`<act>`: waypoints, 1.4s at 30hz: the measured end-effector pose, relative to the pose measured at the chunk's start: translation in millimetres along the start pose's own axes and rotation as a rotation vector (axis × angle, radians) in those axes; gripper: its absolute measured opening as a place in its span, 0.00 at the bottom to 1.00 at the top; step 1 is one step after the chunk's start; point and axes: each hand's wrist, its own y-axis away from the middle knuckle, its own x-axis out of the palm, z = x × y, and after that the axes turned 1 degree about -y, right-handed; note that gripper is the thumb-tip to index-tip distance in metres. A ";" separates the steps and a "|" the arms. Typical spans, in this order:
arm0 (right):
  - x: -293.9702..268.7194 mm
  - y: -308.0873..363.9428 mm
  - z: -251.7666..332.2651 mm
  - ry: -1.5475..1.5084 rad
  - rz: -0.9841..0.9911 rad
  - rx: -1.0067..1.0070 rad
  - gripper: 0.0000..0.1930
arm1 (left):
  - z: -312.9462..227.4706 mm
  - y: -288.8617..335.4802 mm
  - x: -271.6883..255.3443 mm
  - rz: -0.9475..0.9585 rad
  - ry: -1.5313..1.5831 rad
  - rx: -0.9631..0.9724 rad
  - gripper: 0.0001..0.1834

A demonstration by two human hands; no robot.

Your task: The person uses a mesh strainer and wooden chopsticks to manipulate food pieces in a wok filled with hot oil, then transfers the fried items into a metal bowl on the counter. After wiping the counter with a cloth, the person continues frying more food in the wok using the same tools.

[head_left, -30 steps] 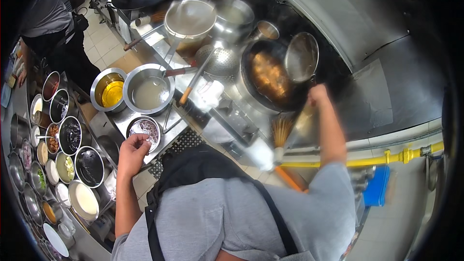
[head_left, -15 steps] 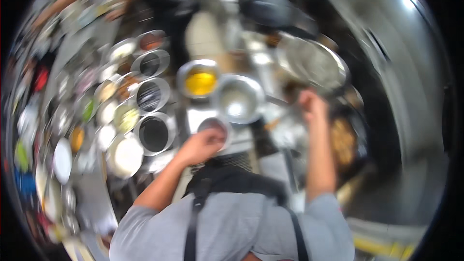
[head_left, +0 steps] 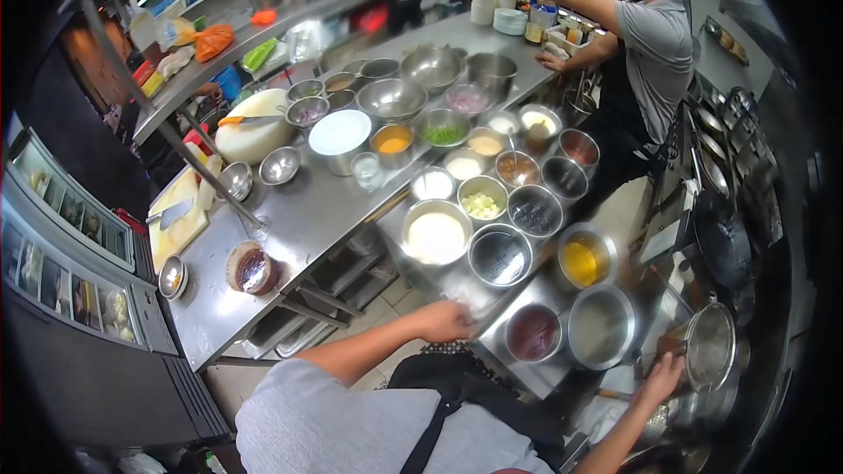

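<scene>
My left hand (head_left: 446, 322) is over the near edge of the steel counter, its fingers curled and slightly blurred; anything inside them is hidden. Beside it stands a pot of dark red sauce (head_left: 533, 333). Next to that are a larger pot of cloudy liquid (head_left: 601, 326) and a pot of yellow oil (head_left: 587, 262). At the right, my right hand (head_left: 665, 377) is closed near a round mesh strainer (head_left: 709, 347). What its fingers grip cannot be made out.
Pots of white cream (head_left: 435, 233), chopped pale vegetable (head_left: 483, 199) and dark liquid (head_left: 500, 254) crowd the counter ahead. A steel table (head_left: 303, 237) on the left bears a sauce-stained container (head_left: 251, 269) and a knife (head_left: 176, 212). A co-worker (head_left: 659, 44) reaches across at the back right. A wok (head_left: 722, 237) sits far right.
My view has swung left, bringing the side table and fridge into sight. My left hand has come away from the pot of red sauce. My right hand remains closed.
</scene>
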 end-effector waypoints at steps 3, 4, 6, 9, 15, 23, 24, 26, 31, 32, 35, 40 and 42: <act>4.9 62.1 -22.6 0.112 0.125 -0.426 0.29 | 16.7 46.7 29.8 -0.173 0.167 -0.124 0.22; 15.3 95.6 -17.0 0.127 0.225 -0.527 0.29 | 16.2 63.9 37.8 -0.197 0.177 -0.128 0.22; 17.3 150.8 -24.1 0.176 0.385 -0.619 0.28 | 15.3 102.6 61.5 -0.188 0.289 -0.264 0.23; 14.5 209.7 -45.8 0.248 0.611 -0.552 0.29 | 19.4 163.3 98.8 -0.168 0.289 -0.369 0.27; 6.5 286.3 -78.9 0.137 0.867 -0.272 0.24 | 49.7 258.6 141.9 -0.242 0.180 -0.436 0.32; 9.5 331.8 -108.2 0.256 0.983 -0.237 0.23 | 109.8 349.0 104.3 -0.304 0.272 -0.489 0.26; 15.6 337.3 -111.1 0.262 0.989 -0.244 0.23 | 124.3 364.4 89.2 -0.275 0.387 -0.540 0.24; 27.3 352.4 -115.4 0.349 0.930 -0.217 0.22 | 173.1 403.6 58.7 -0.378 0.423 -0.548 0.18; 87.7 417.1 -122.6 0.438 0.940 -0.147 0.21 | 338.6 533.0 -38.2 -1.088 0.042 -0.976 0.19; 114.3 448.8 -98.7 0.513 1.012 -0.111 0.22 | 369.9 563.9 -50.8 -1.374 0.059 -1.124 0.22; 183.5 503.9 -103.2 0.494 1.215 -0.070 0.16 | 463.9 612.4 -91.2 -1.738 0.266 -1.229 0.28; 310.0 591.2 -79.0 0.702 1.454 -0.181 0.15 | 498.2 612.2 -124.4 -1.709 0.637 -1.104 0.23; 353.5 615.9 -82.4 0.668 1.478 -0.122 0.17 | 514.9 619.3 -120.1 -1.687 0.774 -1.037 0.18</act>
